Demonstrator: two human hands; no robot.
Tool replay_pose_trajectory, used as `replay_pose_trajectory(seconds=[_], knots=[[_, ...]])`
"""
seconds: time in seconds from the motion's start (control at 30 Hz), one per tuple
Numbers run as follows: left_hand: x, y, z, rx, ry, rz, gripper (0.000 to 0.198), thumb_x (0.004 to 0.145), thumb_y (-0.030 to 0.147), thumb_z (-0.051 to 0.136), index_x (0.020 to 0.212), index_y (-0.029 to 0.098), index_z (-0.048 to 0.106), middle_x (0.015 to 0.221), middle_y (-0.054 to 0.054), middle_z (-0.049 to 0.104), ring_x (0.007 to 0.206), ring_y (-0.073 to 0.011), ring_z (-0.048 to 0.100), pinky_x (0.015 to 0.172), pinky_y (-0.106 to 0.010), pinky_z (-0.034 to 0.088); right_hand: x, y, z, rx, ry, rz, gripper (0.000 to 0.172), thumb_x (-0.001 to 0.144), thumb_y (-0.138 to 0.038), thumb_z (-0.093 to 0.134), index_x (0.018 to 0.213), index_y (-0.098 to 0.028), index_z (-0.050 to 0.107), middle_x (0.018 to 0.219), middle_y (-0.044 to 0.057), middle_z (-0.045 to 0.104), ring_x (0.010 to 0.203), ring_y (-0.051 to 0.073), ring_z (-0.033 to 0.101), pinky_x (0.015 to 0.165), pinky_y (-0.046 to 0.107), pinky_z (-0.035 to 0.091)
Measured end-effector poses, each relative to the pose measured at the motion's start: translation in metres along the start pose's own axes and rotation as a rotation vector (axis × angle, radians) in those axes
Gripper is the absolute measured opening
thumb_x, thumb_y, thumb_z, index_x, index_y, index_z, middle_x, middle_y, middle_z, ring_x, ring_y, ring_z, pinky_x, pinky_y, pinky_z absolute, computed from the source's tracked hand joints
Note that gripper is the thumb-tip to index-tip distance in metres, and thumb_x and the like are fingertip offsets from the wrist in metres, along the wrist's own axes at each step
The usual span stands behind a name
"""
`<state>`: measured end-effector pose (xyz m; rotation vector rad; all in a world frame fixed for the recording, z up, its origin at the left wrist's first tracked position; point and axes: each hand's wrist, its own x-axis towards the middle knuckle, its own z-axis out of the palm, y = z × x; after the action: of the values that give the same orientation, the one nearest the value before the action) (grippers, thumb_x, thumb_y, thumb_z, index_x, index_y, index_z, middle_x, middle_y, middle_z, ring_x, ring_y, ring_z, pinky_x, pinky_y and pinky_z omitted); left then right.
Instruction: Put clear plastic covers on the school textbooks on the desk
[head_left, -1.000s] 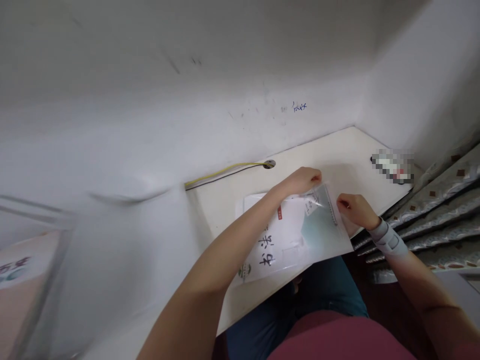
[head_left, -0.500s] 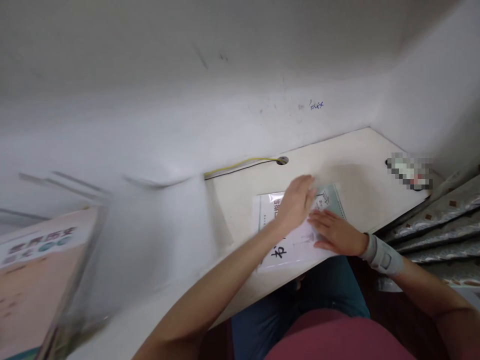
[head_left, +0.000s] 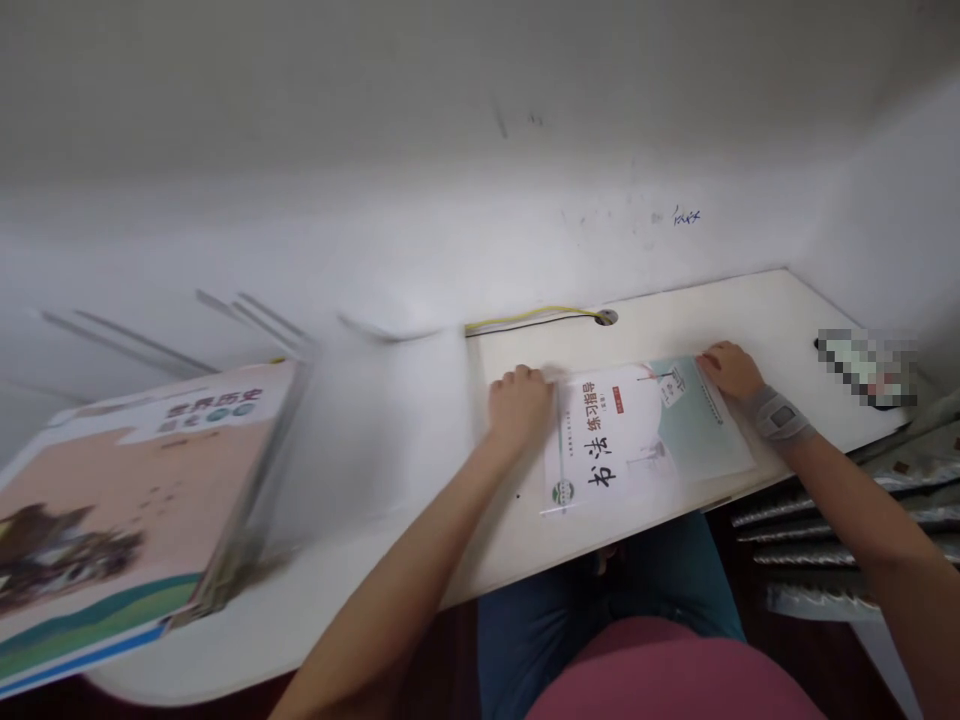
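- The white exercise booklet with black brush characters and a pale teal panel (head_left: 637,435) lies flat on the near middle of the cream-white desk (head_left: 750,300), seemingly inside a clear plastic cover.
- The left hand (head_left: 520,400) sits knuckles-up at the booklet's left edge with its fingers curled under. Whether they pinch that edge cannot be told.
- The right hand (head_left: 729,368), with a grey band (head_left: 780,415) on its wrist, rests on the far right corner, fingers loosely together and pressing down rather than gripping.
- Judged from this hold, the work is squaring and flattening. It would go best with even pressure at both ends, the hands drawing apart along the cover so that no crease or air is trapped.
- To the far left, a stack of large books with a peach cover on top (head_left: 112,480) overhangs the near edge of the desk.
- A yellow cable (head_left: 525,314) runs along the far edge to a round hole (head_left: 606,317).
- The white wall (head_left: 375,220) behind is scuffed and carries a small blue pen mark (head_left: 686,215).
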<state>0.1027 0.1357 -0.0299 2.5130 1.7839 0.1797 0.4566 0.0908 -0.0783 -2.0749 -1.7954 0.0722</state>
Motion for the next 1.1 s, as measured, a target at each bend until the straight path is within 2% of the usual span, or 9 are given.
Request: replay_pose_trajectory(seconds=[0.07, 0.17, 0.37, 0.57, 0.7, 0.83, 0.9, 1.0, 1.1], knots=[[0.013, -0.018, -0.007, -0.042, -0.093, -0.108, 0.041, 0.089, 0.038, 0.034, 0.093, 0.011, 0.065, 0.105, -0.021, 0.062, 0.102, -0.0329, 0.058, 0.087, -0.045, 0.043, 0.008, -0.004, 0.005, 0.052, 0.023, 0.042, 0.036, 0.086, -0.042, 0.041, 0.076, -0.017, 0.065, 0.088, 0.013, 0.065, 0.085, 0.024, 0.057, 0.077, 0.037, 0.042], [0.028, -0.032, -0.002, -0.137, -0.158, -0.132, 0.045, 0.088, 0.045, 0.034, 0.075, 0.015, 0.065, 0.086, -0.016, 0.067, 0.089, -0.0286, 0.063, 0.075, -0.034, 0.045, 0.018, -0.004, 0.009, 0.150, 0.051, 0.099, 0.036, 0.083, -0.044, 0.043, 0.073, -0.016, 0.064, 0.074, 0.009, 0.065, 0.072, 0.021, 0.057, 0.068, 0.033, 0.043], [0.045, -0.035, 0.016, -0.381, -0.154, -0.180, 0.037, 0.083, 0.044, 0.045, 0.061, 0.017, 0.058, 0.060, -0.007, 0.061, 0.064, -0.0189, 0.059, 0.061, -0.027, 0.040, 0.024, 0.004, 0.008, 0.315, 0.063, 0.127, 0.032, 0.077, -0.043, 0.049, 0.075, -0.014, 0.064, 0.075, 0.009, 0.066, 0.069, 0.019, 0.058, 0.067, 0.033, 0.044], [0.051, -0.042, 0.018, -0.633, -0.196, -0.177, 0.028, 0.076, 0.041, 0.057, 0.063, 0.015, 0.060, 0.055, -0.001, 0.056, 0.053, -0.0125, 0.051, 0.055, -0.025, 0.039, 0.031, 0.005, -0.001, 0.395, -0.053, 0.062, 0.035, 0.074, -0.047, 0.053, 0.078, -0.015, 0.065, 0.077, 0.007, 0.068, 0.069, 0.017, 0.058, 0.065, 0.030, 0.046], [0.057, -0.041, 0.015, -0.679, -0.213, -0.164, 0.020, 0.072, 0.035, 0.062, 0.067, 0.015, 0.062, 0.060, -0.002, 0.058, 0.056, -0.0123, 0.053, 0.056, -0.025, 0.042, 0.040, 0.001, -0.005, 0.363, -0.114, 0.016, 0.032, 0.075, -0.045, 0.053, 0.081, -0.016, 0.066, 0.076, 0.005, 0.068, 0.068, 0.016, 0.058, 0.063, 0.029, 0.046], [0.060, -0.031, 0.016, -0.564, -0.155, -0.175, 0.015, 0.073, 0.031, 0.062, 0.074, 0.016, 0.062, 0.072, -0.005, 0.064, 0.069, -0.0168, 0.059, 0.063, -0.026, 0.044, 0.042, -0.011, 0.002, 0.208, -0.093, -0.006, 0.022, 0.078, -0.034, 0.051, 0.077, -0.017, 0.064, 0.076, 0.006, 0.067, 0.071, 0.018, 0.057, 0.067, 0.030, 0.044], [0.058, -0.021, 0.019, -0.469, -0.093, -0.190, 0.014, 0.078, 0.028, 0.055, 0.085, 0.016, 0.061, 0.083, -0.007, 0.066, 0.080, -0.0201, 0.060, 0.069, -0.029, 0.044, 0.038, -0.019, 0.009, 0.100, -0.043, 0.005, 0.021, 0.082, -0.028, 0.045, 0.081, -0.015, 0.062, 0.083, 0.010, 0.065, 0.076, 0.020, 0.055, 0.071, 0.033, 0.042], [0.051, -0.002, 0.026, -0.319, -0.009, -0.206, 0.024, 0.087, 0.024, 0.041, 0.104, 0.015, 0.055, 0.098, -0.014, 0.065, 0.095, -0.0257, 0.059, 0.079, -0.035, 0.043, 0.030, -0.031, 0.020, -0.049, 0.022, 0.020, 0.027, 0.088, -0.022, 0.034, 0.095, -0.011, 0.058, 0.097, 0.019, 0.062, 0.089, 0.026, 0.053, 0.076, 0.037, 0.039], [0.047, 0.010, 0.033, -0.192, 0.029, -0.194, 0.028, 0.089, 0.019, 0.034, 0.113, 0.014, 0.049, 0.104, -0.018, 0.063, 0.106, -0.0283, 0.056, 0.087, -0.039, 0.040, 0.026, -0.041, 0.028, -0.153, 0.038, 0.026, 0.030, 0.090, -0.019, 0.029, 0.101, -0.008, 0.054, 0.102, 0.022, 0.059, 0.094, 0.029, 0.052, 0.076, 0.038, 0.038]])
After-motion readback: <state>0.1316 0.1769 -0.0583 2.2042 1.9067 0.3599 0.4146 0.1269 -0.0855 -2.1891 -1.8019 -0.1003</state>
